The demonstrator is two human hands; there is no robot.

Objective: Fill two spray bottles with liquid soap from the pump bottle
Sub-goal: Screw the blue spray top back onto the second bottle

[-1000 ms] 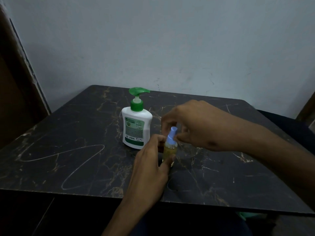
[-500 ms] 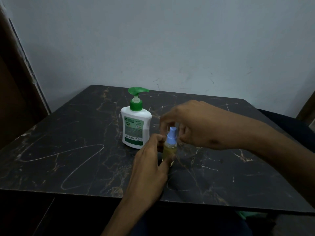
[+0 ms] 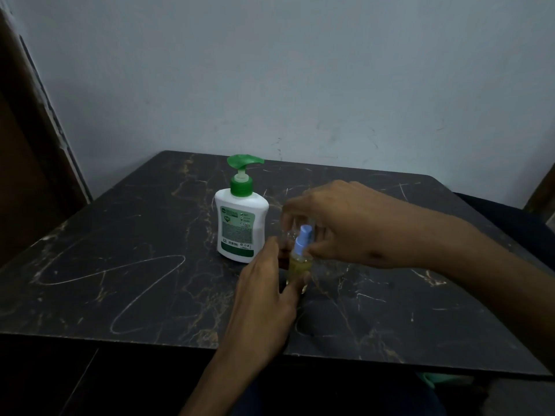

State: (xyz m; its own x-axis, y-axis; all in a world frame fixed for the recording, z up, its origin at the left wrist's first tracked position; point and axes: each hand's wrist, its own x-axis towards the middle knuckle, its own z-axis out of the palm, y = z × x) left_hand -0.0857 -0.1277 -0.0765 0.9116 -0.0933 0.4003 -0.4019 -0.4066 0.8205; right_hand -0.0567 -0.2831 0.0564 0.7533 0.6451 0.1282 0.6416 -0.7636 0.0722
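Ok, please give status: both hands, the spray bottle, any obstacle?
Left hand holds spray bottle body upright on table. Right hand pinches its blue spray cap. Pump bottle stands apart, nothing blocking.

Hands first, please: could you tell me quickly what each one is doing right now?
Left hand: holds the body of the small spray bottle standing on the table.
Right hand: fingers pinch the bottle's blue spray top.

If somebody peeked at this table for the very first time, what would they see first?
Probably the white pump bottle with its bright green top, standing upright near the middle of the dark marbled table. Right beside it, the left hand grips a small spray bottle of yellowish liquid while the right hand pinches its blue top.
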